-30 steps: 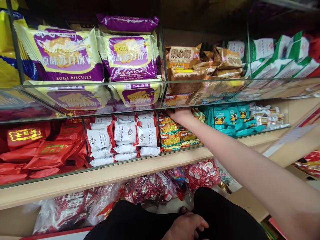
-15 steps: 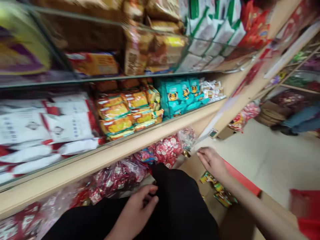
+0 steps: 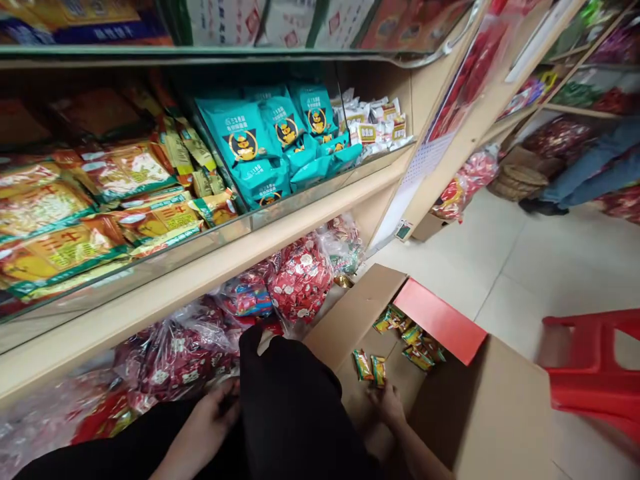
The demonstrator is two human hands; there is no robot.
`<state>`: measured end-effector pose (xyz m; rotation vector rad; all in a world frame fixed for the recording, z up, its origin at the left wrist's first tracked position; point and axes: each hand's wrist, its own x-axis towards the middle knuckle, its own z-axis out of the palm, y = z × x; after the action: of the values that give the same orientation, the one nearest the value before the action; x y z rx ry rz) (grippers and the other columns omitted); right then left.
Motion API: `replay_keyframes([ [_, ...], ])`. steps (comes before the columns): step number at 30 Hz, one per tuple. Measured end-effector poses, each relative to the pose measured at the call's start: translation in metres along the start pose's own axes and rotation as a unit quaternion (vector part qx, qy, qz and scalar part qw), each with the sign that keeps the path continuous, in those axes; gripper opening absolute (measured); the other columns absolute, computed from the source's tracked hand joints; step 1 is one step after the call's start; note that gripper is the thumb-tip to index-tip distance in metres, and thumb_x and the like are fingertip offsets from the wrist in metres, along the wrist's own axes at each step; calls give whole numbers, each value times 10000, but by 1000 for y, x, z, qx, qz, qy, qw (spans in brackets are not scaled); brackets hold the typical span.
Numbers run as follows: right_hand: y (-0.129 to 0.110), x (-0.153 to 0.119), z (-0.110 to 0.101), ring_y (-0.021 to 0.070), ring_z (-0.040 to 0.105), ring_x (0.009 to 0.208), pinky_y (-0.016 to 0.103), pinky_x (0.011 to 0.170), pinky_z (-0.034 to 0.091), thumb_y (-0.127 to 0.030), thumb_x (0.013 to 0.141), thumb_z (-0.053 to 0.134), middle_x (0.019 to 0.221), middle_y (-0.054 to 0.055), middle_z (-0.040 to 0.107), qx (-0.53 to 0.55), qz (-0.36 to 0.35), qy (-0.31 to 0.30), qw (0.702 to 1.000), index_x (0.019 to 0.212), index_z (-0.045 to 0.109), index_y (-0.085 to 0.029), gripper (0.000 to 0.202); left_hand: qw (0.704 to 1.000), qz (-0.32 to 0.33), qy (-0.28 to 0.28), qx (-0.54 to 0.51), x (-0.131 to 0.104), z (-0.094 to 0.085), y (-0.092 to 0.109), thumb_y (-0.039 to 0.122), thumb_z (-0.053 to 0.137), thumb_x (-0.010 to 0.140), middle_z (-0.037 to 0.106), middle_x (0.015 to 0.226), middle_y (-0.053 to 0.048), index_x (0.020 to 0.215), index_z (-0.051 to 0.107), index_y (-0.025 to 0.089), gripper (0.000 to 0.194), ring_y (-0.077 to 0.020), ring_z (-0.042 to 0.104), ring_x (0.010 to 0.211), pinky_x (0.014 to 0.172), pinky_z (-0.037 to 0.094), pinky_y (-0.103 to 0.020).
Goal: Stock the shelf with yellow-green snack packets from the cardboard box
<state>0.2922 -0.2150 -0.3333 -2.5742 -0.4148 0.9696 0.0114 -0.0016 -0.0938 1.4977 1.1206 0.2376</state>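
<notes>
My right hand (image 3: 387, 402) reaches down into an open cardboard box (image 3: 510, 400). Its fingertips close on the lower end of a small yellow-and-green snack packet (image 3: 379, 371). Just left of that lies another such packet (image 3: 362, 365), and several more packets (image 3: 420, 347) are heaped by the box's red-topped flap (image 3: 440, 319). Near my black-clothed leg (image 3: 295, 407), my left hand (image 3: 213, 417) hangs with its fingers loosely curled. I see nothing in it, though part of its fingers is in shadow.
To the left runs a wooden shelf (image 3: 215, 273) with teal snack bags (image 3: 257, 137) and yellow packets (image 3: 130, 167). Clear plastic sacks of red-wrapped sweets (image 3: 303, 277) stand underneath. A red plastic stool (image 3: 575, 360) is at right. Farther back, a person's jeans-clad legs (image 3: 585, 173) show.
My right hand has dropped from above the box's far edge to the packets inside. My view has shifted right and down, bringing more of the box into sight. The left hand stays curled.
</notes>
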Motion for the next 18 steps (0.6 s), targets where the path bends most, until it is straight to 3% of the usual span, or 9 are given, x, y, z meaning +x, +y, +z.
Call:
replay_keyframes([
  [4, -12, 39, 17, 409, 383, 1188, 565, 812, 373, -476, 702, 545, 1319, 188, 348, -5, 81, 30, 996, 1225, 414, -245, 586, 999, -41, -8, -17, -9, 0, -13, 250, 627, 694, 720, 910, -6, 905, 681, 258, 218, -283, 622, 918, 846, 461, -363],
  [7, -25, 50, 30, 414, 388, 1176, 578, 745, 394, -489, 697, 561, 1357, 152, 308, -14, 106, 20, 994, 1220, 417, -308, 572, 998, -63, 5, -30, -15, -1, -19, 273, 629, 700, 721, 915, -8, 908, 683, 258, 216, -280, 626, 904, 844, 463, -372],
  [11, -32, 54, 41, 342, 430, 1133, 535, 809, 416, -449, 741, 565, 1300, 123, 387, -35, 109, 0, 993, 1204, 441, -246, 521, 995, -87, 32, -34, -15, -2, -20, 315, 652, 668, 727, 845, -5, 847, 695, 258, 192, -283, 634, 858, 820, 473, -377],
  [15, -24, 58, 37, 453, 450, 1091, 542, 650, 448, -532, 608, 590, 1198, 209, 462, -41, 80, 9, 996, 1091, 541, -234, 570, 996, -81, 36, -35, -13, 0, -15, 342, 661, 644, 719, 755, -1, 788, 695, 257, 170, -281, 637, 808, 791, 480, -378],
  [18, -16, 56, 27, 464, 527, 1006, 568, 663, 441, -574, 556, 562, 993, 191, 577, -29, 25, 31, 999, 982, 587, -246, 539, 996, -74, 53, -21, -10, 0, -11, 352, 670, 624, 709, 723, -8, 736, 687, 242, 158, -270, 632, 781, 774, 480, -363],
])
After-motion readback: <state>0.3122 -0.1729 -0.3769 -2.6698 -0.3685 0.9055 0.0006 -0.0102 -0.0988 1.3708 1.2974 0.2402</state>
